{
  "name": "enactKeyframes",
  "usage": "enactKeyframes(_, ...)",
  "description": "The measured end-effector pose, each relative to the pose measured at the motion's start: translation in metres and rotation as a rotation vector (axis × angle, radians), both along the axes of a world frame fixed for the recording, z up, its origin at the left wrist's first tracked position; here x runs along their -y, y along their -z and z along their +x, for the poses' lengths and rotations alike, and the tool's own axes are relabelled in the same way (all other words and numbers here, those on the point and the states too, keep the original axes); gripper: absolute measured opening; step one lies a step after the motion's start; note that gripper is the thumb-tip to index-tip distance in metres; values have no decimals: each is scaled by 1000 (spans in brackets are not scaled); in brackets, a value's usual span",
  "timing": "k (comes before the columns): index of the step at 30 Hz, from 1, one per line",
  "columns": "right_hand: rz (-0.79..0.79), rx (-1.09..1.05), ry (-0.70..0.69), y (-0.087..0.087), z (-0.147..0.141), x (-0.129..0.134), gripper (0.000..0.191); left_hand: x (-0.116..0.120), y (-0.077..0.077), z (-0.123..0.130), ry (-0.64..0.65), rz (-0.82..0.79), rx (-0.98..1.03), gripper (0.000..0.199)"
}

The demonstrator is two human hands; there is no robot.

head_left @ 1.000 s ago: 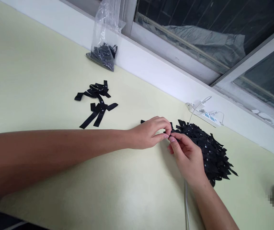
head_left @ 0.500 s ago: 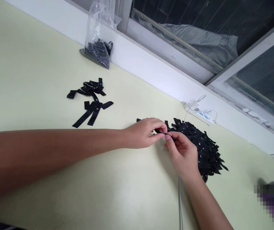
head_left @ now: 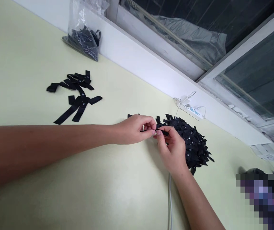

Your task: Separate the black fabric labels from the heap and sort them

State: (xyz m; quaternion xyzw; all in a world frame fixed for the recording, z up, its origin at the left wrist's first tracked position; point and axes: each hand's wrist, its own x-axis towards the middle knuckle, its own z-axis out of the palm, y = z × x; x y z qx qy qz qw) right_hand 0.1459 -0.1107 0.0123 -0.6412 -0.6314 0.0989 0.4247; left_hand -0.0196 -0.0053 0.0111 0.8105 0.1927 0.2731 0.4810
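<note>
Thumb and fingers of my left hand [head_left: 138, 128] pinch one part of a black ribbon strip [head_left: 165, 132]. My right hand [head_left: 172, 145] pinches the same strip close beside, the fingertips of both hands nearly touching. Part of the strip is hidden by the fingers. Just beyond my right hand lies a large heap of black ribbon pieces [head_left: 195, 140] with small white marks. Farther left, a few loose black ribbon strips [head_left: 80, 103] are spread on the pale table [head_left: 91, 182]. A bit of black ribbon shows behind my left hand.
A clear plastic bag [head_left: 84, 41] with black pieces stands against the white wall ledge. A power strip [head_left: 191, 110] with white cables sits behind the heap. A grey cable [head_left: 170, 201] runs under my right forearm. At lower right is a blurred-out dark and purple shape [head_left: 263, 195].
The whole view has shifted, so everything appears farther left and slightly higher. Both hands still pinch the ribbon strip, and more of its right end shows over my right fingers.
</note>
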Motion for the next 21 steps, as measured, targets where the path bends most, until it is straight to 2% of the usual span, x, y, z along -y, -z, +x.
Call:
enactKeyframes(3, 1, -83, 34, 2, 4, 0, 11, -2, -1, -1, -19, 72, -3, 14)
enactKeyframes(6, 56, -150, 117, 0, 10, 0, 14, -7, 2, -2, -111, 251, -27, 16)
enactKeyframes(10, 145, -174, 230, -9, 16, 0, 16, -13, 11, -2, -73, 554, -266, 25)
enactKeyframes(12, 164, -159, 244, -12, 17, 0, 16, -14, 13, -1, -47, 629, -357, 29)
enactKeyframes(16, 167, -134, 239, -12, 17, -1, 17, -13, 14, -1, -56, 600, -376, 32)
enactKeyframes(21, 139, -153, 195, -5, 17, -2, 16, -16, 15, -2, -36, 535, -283, 29)
